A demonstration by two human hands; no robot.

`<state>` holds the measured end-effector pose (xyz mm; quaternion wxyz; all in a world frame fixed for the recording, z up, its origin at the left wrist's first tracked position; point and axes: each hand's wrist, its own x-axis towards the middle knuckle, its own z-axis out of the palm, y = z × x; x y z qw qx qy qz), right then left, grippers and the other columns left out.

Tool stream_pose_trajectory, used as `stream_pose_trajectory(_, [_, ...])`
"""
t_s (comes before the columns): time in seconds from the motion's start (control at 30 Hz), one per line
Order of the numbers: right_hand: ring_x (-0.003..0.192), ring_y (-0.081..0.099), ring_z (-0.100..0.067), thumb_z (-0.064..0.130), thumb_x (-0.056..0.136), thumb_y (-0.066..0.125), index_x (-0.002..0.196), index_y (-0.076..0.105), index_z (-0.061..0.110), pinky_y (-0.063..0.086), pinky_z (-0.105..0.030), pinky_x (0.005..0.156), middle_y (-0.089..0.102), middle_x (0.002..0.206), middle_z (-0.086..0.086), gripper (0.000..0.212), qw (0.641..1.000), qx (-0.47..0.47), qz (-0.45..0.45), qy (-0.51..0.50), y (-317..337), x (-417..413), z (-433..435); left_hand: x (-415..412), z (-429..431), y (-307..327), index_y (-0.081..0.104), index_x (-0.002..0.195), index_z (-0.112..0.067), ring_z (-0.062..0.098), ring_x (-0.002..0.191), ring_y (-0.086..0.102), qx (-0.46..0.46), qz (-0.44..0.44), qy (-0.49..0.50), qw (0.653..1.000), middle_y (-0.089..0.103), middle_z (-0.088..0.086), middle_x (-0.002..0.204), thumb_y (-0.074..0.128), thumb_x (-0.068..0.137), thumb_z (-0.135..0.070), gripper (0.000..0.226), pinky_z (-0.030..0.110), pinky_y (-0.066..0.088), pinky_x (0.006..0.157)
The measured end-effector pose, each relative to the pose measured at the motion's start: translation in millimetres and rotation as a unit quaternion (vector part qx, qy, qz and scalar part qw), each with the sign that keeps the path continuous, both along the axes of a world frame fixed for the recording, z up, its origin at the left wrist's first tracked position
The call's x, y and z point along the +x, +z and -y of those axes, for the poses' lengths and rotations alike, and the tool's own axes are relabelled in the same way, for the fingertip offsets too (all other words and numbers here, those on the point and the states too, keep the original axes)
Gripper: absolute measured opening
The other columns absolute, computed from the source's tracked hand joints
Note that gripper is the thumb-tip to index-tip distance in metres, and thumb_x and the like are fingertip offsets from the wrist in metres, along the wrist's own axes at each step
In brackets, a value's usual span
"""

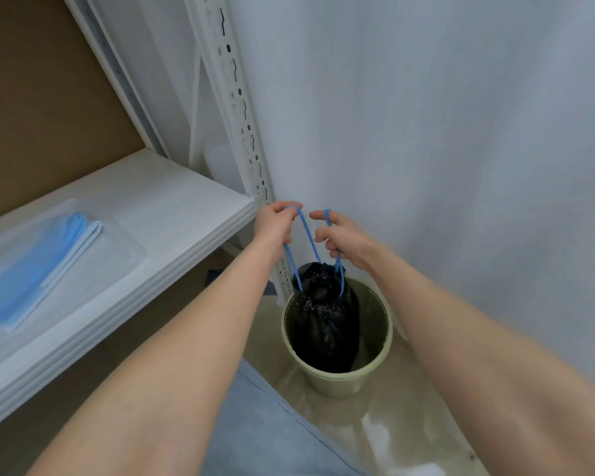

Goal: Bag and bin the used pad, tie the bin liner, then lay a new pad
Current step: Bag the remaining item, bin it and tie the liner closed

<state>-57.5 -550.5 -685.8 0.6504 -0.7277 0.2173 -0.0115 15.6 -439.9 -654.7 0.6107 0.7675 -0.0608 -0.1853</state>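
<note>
Liner-tying in hand: left hand (276, 224) and right hand (344, 239) each clamped a blue drawstring (306, 235) loop above the cinched black liner (323, 321) in the bin (385, 352); knotting judged next.

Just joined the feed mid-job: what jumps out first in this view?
Centre frame, the left hand and right hand each pull a blue drawstring up from a cinched black bin liner. The liner sits inside a pale green bin on the floor by the wall. On the white shelf at left lies a bagged stack of blue pads.
</note>
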Motion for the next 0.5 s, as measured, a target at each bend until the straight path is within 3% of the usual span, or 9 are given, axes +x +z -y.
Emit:
stream_pose_trajectory(0.13, [0.056,0.032,-0.011,0.026,0.087,0.064,0.118,0.059,0.018,0.026,-0.022,0.050,0.050,0.080,0.005,0.032,0.985,-0.119,-0.048,0.111,5.9,4.4,-14.2,-10.1,3.8,8.6,0.066,0.107,-0.014,0.010,0.044,0.038,-0.019,-0.016,-0.037,0.999,0.046,-0.001,0.068,0.039,0.084,0.006,0.041,0.022,0.033,0.046])
stream_pose_trajectory(0.2, [0.061,0.037,-0.011,0.033,0.094,0.055,0.102,0.067,0.013,0.029,-0.022,0.052,0.051,0.078,0.004,0.025,0.982,-0.149,-0.053,0.101,5.5,8.5,-17.1,-12.0,1.5,5.8,0.066,0.111,-0.017,0.013,0.064,0.046,-0.009,0.017,-0.041,0.999,0.053,-0.001,0.081,0.040,0.082,0.006,0.045,0.023,0.041,0.063])
stream_pose_trajectory(0.3, [0.053,0.030,-0.008,0.032,0.099,0.046,0.079,0.064,0.016,0.024,-0.021,0.047,0.041,0.056,0.010,0.031,0.994,-0.097,-0.024,0.053,5.3,11.1,-14.3,-7.5,-12.1,-11.5,0.055,0.129,-0.015,0.009,0.090,0.055,0.018,0.014,-0.079,0.997,0.059,0.002,0.111,0.046,0.083,0.006,0.051,0.020,0.040,0.085])
stream_pose_trajectory(0.4, [0.053,0.029,-0.010,0.030,0.101,0.042,0.084,0.065,0.013,0.024,-0.022,0.046,0.038,0.062,0.004,0.033,0.997,-0.071,-0.011,0.023,-0.6,17.8,-9.3,-11.1,-24.7,-36.3,0.053,0.133,-0.013,0.021,0.118,0.054,0.157,0.009,-0.190,0.969,0.058,0.007,0.129,0.056,0.088,-0.007,0.045,0.031,0.040,0.098])
stream_pose_trajectory(0.43, [0.054,0.031,-0.010,0.028,0.101,0.041,0.085,0.063,0.014,0.025,-0.023,0.048,0.039,0.064,0.003,0.031,0.998,-0.065,-0.015,0.015,-3.5,19.3,-8.4,-14.0,-25.3,-43.3,0.056,0.130,-0.011,0.026,0.118,0.056,0.180,0.019,-0.200,0.963,0.060,0.013,0.126,0.057,0.091,-0.013,0.039,0.032,0.044,0.095])
stream_pose_trajectory(0.5, [0.055,0.034,-0.010,0.021,0.098,0.045,0.084,0.059,0.016,0.026,-0.022,0.049,0.043,0.066,0.002,0.021,0.999,-0.048,-0.014,0.008,-8.1,21.5,-8.7,-15.4,-20.7,-47.9,0.067,0.113,-0.008,0.035,0.098,0.061,0.168,0.071,-0.152,0.971,0.068,0.014,0.100,0.054,0.095,-0.017,0.024,0.028,0.047,0.071])
